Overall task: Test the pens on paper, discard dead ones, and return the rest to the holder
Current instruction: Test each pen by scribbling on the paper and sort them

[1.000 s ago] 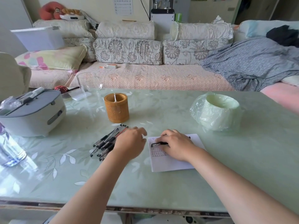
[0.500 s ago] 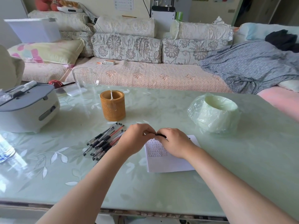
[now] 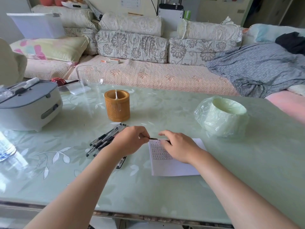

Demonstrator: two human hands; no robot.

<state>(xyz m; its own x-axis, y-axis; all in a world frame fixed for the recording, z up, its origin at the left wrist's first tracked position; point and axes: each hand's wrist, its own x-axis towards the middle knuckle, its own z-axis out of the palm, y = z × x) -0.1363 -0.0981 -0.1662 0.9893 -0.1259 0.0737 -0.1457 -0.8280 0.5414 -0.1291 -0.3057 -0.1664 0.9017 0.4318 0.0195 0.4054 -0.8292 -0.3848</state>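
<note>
a: what do you have in hand?

b: a thin black pen (image 3: pixel 153 138), lying nearly level, its long axis running left to right between my two hands above the top edge of the white sheet of paper with rows of small marks (image 3: pixel 173 164). the fingers of my left hand (image 3: pixel 130 141) are pinched together on its left end; the fingers of my right hand (image 3: pixel 177 146) are curled over its right end.

a: capping or uncapping?

b: i judge one of the two, since each hand has an end, but i cannot tell which. my right hand hides the tip, and the cap is too small to make out.

a: where does it go after?

b: the round orange-brown woven pen holder (image 3: pixel 117 105) stands on the pale green glass tabletop (image 3: pixel 165 192) beyond my left hand, which is the nearer one. the bundle of black pens (image 3: pixel 102 142) lies just left of that hand, partly under my wrist. the pale green plastic-lined bin (image 3: pixel 222 114) sits beyond my right hand, likely for dead ones.
</note>
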